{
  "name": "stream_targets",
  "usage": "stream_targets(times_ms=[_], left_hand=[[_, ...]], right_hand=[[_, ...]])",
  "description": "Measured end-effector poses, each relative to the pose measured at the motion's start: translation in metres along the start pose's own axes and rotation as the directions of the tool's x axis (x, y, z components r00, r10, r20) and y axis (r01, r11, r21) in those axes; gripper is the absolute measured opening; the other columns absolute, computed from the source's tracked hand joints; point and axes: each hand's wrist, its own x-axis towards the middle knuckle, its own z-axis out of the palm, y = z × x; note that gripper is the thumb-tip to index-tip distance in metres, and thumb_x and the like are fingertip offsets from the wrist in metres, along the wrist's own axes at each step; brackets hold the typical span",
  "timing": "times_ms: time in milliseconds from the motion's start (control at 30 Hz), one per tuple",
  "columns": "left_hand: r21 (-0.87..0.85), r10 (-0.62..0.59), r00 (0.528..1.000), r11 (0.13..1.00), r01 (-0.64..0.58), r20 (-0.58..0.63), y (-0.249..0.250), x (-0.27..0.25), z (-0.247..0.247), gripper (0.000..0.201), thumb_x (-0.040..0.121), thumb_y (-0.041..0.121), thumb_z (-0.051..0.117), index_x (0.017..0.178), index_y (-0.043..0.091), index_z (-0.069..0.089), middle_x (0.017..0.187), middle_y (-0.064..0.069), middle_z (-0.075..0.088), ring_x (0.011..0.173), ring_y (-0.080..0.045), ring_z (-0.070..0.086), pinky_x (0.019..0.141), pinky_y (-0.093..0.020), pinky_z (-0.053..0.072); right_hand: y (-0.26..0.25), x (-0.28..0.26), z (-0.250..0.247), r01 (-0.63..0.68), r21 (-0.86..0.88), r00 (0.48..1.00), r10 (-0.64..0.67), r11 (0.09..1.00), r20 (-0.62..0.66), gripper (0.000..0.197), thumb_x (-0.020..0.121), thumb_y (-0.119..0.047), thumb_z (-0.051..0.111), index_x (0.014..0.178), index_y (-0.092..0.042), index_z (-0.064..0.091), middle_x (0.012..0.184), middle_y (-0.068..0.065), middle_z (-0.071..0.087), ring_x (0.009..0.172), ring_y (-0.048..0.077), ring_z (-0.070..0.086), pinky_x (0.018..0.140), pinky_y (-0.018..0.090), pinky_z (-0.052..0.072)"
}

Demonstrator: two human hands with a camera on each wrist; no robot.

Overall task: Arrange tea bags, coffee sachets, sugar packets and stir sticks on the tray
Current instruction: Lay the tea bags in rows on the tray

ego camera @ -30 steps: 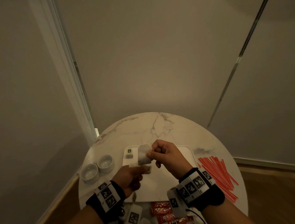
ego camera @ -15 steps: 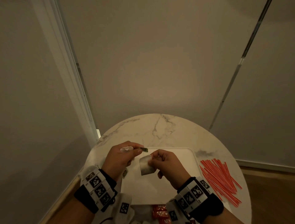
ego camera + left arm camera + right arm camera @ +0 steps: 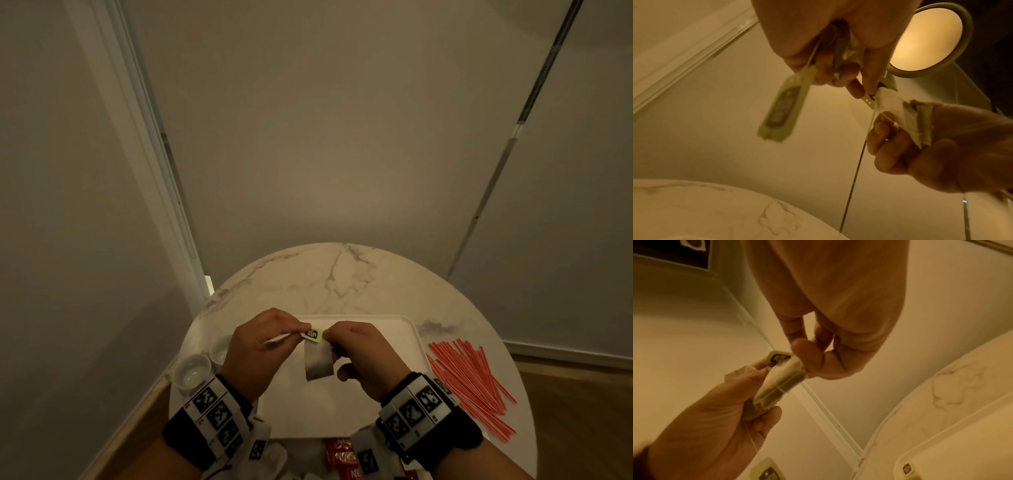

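— Holding a tea bag [image 3: 318,361] over the white tray [image 3: 394,346], was that the right hand [image 3: 363,359]?

— It was. The right hand's grip pinched the bag's top edge between thumb and fingertips, and the bag hung free above the tray, touching nothing below. The left hand [image 3: 260,349] pinched the bag's green paper tag [image 3: 312,334] just beside the right fingers.

— Did the left hand hold anything more?

— A second tea bag [image 3: 279,338] was tucked in its curled fingers, only a pale edge showing in the head view. The left wrist view showed another green tag [image 3: 784,104] dangling on a string below that hand, blurred.

— And around the tray?

— The tray sat on a round marble worktop [image 3: 339,274]. Red stir sticks [image 3: 469,380] lay in a loose spread on the worktop to the tray's right. Two small white dishes [image 3: 191,371] stood to its left, touching or nearly so. Red coffee sachets [image 3: 342,457] lay at the near edge, partly hidden by the wrists.

— Was anything on the tray itself?

— The right wrist view caught one tag [image 3: 907,469] lying inside the tray's rim; the rest was out of frame.
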Motion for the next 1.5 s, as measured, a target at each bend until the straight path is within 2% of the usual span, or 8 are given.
stream_targets(times_ms=[467, 567, 667, 733, 833, 1000, 1333, 1500], left_hand=[[0.273, 0.204, 0.976, 0.937, -0.218, 0.080, -0.004, -0.006, -0.004, 0.024, 0.087, 0.017, 0.060, 0.109, 0.018, 0.070, 0.097, 0.002, 0.062, 0.077, -0.004, 0.058, 0.068, -0.022, 0.051], [0.144, -0.033, 0.999, 0.989, 0.037, -0.026, 0.004, -0.004, 0.000, 0.036, 0.087, 0.014, 0.062, 0.123, 0.022, 0.060, 0.094, 0.005, 0.063, 0.078, -0.002, 0.058, 0.072, -0.013, 0.048], [-0.140, -0.446, 0.894, 0.883, 0.448, 0.044, 0.007, 0.002, 0.002, 0.045, 0.079, 0.006, 0.073, 0.115, 0.031, 0.060, 0.088, 0.003, 0.067, 0.081, -0.009, 0.064, 0.074, -0.018, 0.052], [-0.181, -0.475, 0.872, 0.853, 0.489, 0.116, 0.008, 0.004, 0.004, 0.040, 0.076, 0.005, 0.076, 0.107, 0.028, 0.066, 0.089, 0.002, 0.069, 0.080, -0.016, 0.065, 0.072, -0.027, 0.056], [-0.208, -0.539, 0.838, 0.812, 0.545, 0.088, 0.014, 0.008, 0.009, 0.019, 0.082, 0.002, 0.069, 0.084, 0.020, 0.072, 0.065, 0.006, 0.068, 0.057, -0.003, 0.059, 0.056, -0.017, 0.049], [-0.287, -0.778, 0.616, 0.567, 0.772, 0.122, 0.004, 0.008, 0.017, 0.033, 0.090, 0.028, 0.061, 0.058, 0.029, 0.070, 0.051, 0.003, 0.049, 0.047, -0.010, 0.039, 0.051, -0.022, 0.035], [-0.351, -0.698, 0.705, 0.633, 0.690, 0.128, 0.005, 0.008, 0.017, 0.030, 0.093, 0.016, 0.056, 0.067, 0.009, 0.068, 0.054, -0.009, 0.044, 0.046, -0.013, 0.035, 0.043, -0.021, 0.030], [-0.319, -0.694, 0.709, 0.648, 0.691, 0.128, 0.000, 0.007, 0.015, 0.029, 0.094, 0.016, 0.055, 0.076, -0.003, 0.068, 0.052, -0.007, 0.045, 0.046, -0.013, 0.036, 0.044, -0.021, 0.030]], right_hand=[[0.002, 0.000, 0.002, 0.076, 0.100, 0.996, -0.080, 0.992, 0.032, 0.016, 0.090, -0.008, 0.059, 0.080, 0.001, 0.068, 0.072, 0.008, 0.062, 0.063, 0.013, 0.054, 0.044, 0.025, 0.041], [0.003, 0.003, 0.000, 0.120, 0.080, 0.993, -0.120, 0.990, 0.004, 0.015, 0.089, -0.006, 0.060, 0.077, 0.000, 0.065, 0.073, 0.007, 0.064, 0.065, 0.015, 0.055, 0.045, 0.026, 0.041], [0.001, 0.005, -0.003, 0.139, 0.079, 0.990, -0.140, 0.987, 0.012, 0.016, 0.091, -0.006, 0.059, 0.077, -0.001, 0.066, 0.076, 0.009, 0.067, 0.065, 0.014, 0.056, 0.046, 0.026, 0.042], [0.001, 0.007, -0.004, 0.146, 0.075, 0.989, -0.148, 0.986, 0.015, 0.017, 0.092, -0.007, 0.058, 0.079, -0.001, 0.067, 0.076, 0.011, 0.066, 0.065, 0.014, 0.057, 0.046, 0.026, 0.043], [0.000, 0.009, -0.005, 0.155, 0.047, 0.988, -0.156, 0.987, 0.012, 0.018, 0.093, -0.007, 0.057, 0.078, -0.003, 0.066, 0.075, 0.011, 0.063, 0.065, 0.014, 0.056, 0.046, 0.027, 0.044], [0.000, 0.012, -0.007, 0.199, -0.101, 0.980, -0.201, 0.975, -0.009, 0.019, 0.093, -0.007, 0.054, 0.075, -0.008, 0.061, 0.079, 0.016, 0.061, 0.064, 0.015, 0.056, 0.047, 0.030, 0.048], [0.001, 0.022, -0.010, 0.245, -0.446, 0.963, -0.268, 0.861, 0.011, 0.015, 0.095, -0.021, 0.050, 0.090, -0.023, 0.064, 0.085, 0.008, 0.067, 0.069, 0.033, 0.064, 0.053, 0.043, 0.056], [0.002, 0.027, -0.008, 0.333, -0.519, 0.939, -0.330, 0.787, 0.100, 0.024, 0.098, -0.019, 0.049, 0.108, -0.029, 0.068, 0.090, -0.013, 0.065, 0.071, 0.006, 0.060, 0.060, 0.020, 0.050]])
